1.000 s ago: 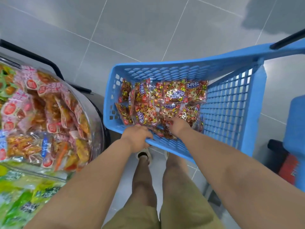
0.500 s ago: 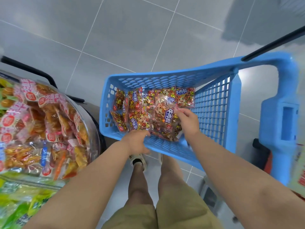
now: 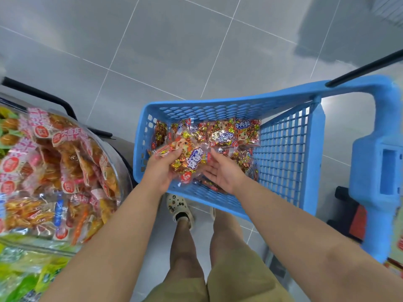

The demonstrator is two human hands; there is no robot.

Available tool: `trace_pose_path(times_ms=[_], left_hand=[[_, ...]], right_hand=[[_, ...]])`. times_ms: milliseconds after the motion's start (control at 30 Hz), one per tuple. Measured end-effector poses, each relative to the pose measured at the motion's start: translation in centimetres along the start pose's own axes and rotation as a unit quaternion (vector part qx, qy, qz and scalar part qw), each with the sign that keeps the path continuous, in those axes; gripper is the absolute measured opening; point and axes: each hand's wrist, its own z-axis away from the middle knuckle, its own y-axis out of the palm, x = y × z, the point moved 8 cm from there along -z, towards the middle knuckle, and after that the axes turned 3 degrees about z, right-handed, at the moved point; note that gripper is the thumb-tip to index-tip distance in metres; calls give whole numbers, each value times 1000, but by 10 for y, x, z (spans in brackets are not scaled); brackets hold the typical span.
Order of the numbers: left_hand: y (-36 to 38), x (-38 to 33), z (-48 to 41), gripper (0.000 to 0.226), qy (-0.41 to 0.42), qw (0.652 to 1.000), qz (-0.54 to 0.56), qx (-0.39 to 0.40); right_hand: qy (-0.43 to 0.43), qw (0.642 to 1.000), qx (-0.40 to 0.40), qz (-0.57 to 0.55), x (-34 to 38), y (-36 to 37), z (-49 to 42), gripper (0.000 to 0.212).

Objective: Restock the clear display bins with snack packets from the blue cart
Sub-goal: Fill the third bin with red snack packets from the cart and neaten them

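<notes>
Left hand: the left hand (image 3: 160,173) is out over the near side of the cart, with its fingers curled round the left end of one snack packet (image 3: 187,159), which it grips.
Right hand: the right hand (image 3: 222,172) is palm up with its fingers spread and nearly straight. It holds nothing. Its fingertips are at the right edge of the held packet, though I cannot tell whether they touch it.
Held packet: clear wrapper with red, gold and blue print, tilted, raised above the others in the cart.
Blue cart: the blue cart (image 3: 283,149) is a plastic basket with slotted walls and stands in front of the person on the floor.
Loose packets: more loose packets (image 3: 235,134) of the same print lie along the far side of the cart's bottom.
Clear bin: the clear bin (image 3: 124,168) is to the left, just beside the cart. It is heaped with orange and pink bags (image 3: 65,162).
Green bags: green bags (image 3: 21,280) are at the lower left, nearer than the clear bin.
Floor: grey tiled floor (image 3: 174,51).
Person: khaki shorts (image 3: 229,275), and a pale shoe (image 3: 178,208) under the cart's near edge.
</notes>
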Motion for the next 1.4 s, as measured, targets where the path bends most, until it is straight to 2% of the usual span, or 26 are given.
trace_pose_path(times_ms=[67, 133, 200, 267, 367, 500, 567, 633, 767, 867, 933, 1000, 1067, 1133, 1300, 1333, 1400], left_hand=[[-23, -8, -8, 42, 24, 997, -24, -72], [-40, -14, -14, 42, 39, 992, -25, -118], [-49, -14, -19, 35, 33, 992, -12, -121], [-57, -12, -24, 29, 20, 993, -14, -118], [-66, -7, -28, 26, 6, 994, -13, -110], [-74, -3, -31, 30, 6, 994, 10, -106], [-74, -4, -30, 36, 11, 995, 16, -101], [-73, -6, -28, 40, 13, 995, 20, -96], [-64, -16, -15, 43, 18, 995, 33, -89], [-56, -29, 0, 40, 26, 995, 34, -90], [-51, -39, 11, 28, 39, 995, 34, -86], [-44, -51, 25, 16, 54, 995, 28, -74], [-42, -62, 40, 15, 64, 995, 6, -74], [-40, -73, 59, 19, 74, 995, -12, -70], [-56, -100, 110, 46, 93, 990, 16, -102], [-64, -106, 122, 58, 105, 987, 30, -119], [-83, -115, 149, 101, 117, 981, 48, -146]], right_hand=[[-5, 985, -100, 144, -1, -17, -18, 20], [-16, 936, -176, 306, 2, -29, -33, 34], [-13, 910, -170, 378, -4, -26, -50, 53], [6, 900, -153, 408, -15, -20, -66, 71], [41, 898, -150, 412, -30, -9, -84, 78], [-2, 880, -143, 453, -29, 8, -93, 44], [-13, 895, -134, 426, -27, 8, -93, 34], [-10, 923, -141, 357, -23, -1, -86, 35], [-17, 966, -181, 182, -4, -31, -49, 59], [-45, 981, -165, 91, 16, -39, -13, 63], [-69, 981, -153, 96, 31, -38, 11, 59], [-85, 984, -128, 92, 45, -30, 32, 68], [-91, 985, -92, 111, 59, -15, 51, 69], [-102, 983, -38, 147, 74, 11, 70, 59], [-132, 951, 83, 268, 100, 95, 110, 32], [-137, 941, 100, 291, 103, 113, 116, 31], [-146, 923, 138, 329, 104, 152, 126, 27]])
